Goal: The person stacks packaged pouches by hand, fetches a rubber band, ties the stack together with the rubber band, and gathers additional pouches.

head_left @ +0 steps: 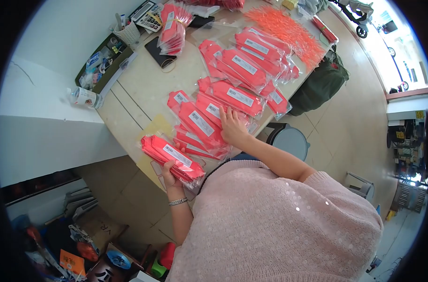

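My left hand (169,175) is closed around a stack of red packets (158,146) in clear plastic sleeves, with a white barcode label on the top one. The stack is held above the table's near left edge. My right hand (233,128) rests with its fingers spread on a loose pile of similar red packets (197,121). Its fingertips touch the plastic beside a barcode label. Further red packets (246,66) lie overlapping toward the back right, also sleeved and labelled. What the red pieces inside are, I cannot make out exactly.
Orange-red strands (284,30) are spread at the back right. A bundle of packets (172,30), a black notebook (160,52), a calculator (150,19) and a green tray (106,63) sit along the wall side. A stool (290,143) and a dark green bag (317,87) stand right of the table.
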`<state>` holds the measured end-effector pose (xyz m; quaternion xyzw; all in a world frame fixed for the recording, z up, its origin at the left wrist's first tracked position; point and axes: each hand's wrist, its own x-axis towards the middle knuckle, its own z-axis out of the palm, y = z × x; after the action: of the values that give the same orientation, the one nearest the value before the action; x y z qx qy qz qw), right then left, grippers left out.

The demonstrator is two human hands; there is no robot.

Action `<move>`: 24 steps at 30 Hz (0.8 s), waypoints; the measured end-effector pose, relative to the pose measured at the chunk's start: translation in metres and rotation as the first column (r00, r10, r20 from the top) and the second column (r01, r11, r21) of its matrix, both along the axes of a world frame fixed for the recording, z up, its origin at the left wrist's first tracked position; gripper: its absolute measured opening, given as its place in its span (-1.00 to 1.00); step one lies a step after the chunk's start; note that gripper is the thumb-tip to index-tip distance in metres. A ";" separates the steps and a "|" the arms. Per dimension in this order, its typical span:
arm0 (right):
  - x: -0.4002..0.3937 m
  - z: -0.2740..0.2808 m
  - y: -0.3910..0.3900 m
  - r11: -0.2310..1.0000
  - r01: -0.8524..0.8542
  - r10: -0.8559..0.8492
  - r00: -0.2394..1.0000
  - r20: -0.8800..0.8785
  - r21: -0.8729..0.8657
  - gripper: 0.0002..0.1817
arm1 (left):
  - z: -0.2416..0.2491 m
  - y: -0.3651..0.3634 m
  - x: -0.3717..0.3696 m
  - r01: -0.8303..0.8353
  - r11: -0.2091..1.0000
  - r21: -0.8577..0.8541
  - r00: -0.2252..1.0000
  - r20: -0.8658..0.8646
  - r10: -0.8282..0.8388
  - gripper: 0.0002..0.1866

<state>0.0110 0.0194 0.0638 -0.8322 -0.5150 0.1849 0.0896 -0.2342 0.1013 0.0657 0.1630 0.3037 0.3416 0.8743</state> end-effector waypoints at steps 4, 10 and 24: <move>0.002 0.038 0.026 0.991 -0.035 0.013 0.986 -0.168 -0.131 -0.20 | 0.002 0.000 0.001 0.002 0.998 0.057 0.998 -0.057 0.001 -0.28; -0.058 0.023 0.027 0.975 -0.221 0.194 0.897 0.398 0.023 -0.49 | -0.005 -0.001 0.005 0.020 0.998 0.055 0.992 -0.123 -0.013 -0.30; -0.114 0.053 0.024 0.789 -0.506 0.604 0.742 -0.291 0.348 -0.50 | 0.003 -0.013 -0.012 -0.023 0.994 0.106 0.990 -0.138 0.038 -0.39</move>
<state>-0.1027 0.0438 0.1166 -0.5674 -0.7314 0.2986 0.2322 -0.2458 0.0880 0.0691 0.2274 0.3485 0.3580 0.8359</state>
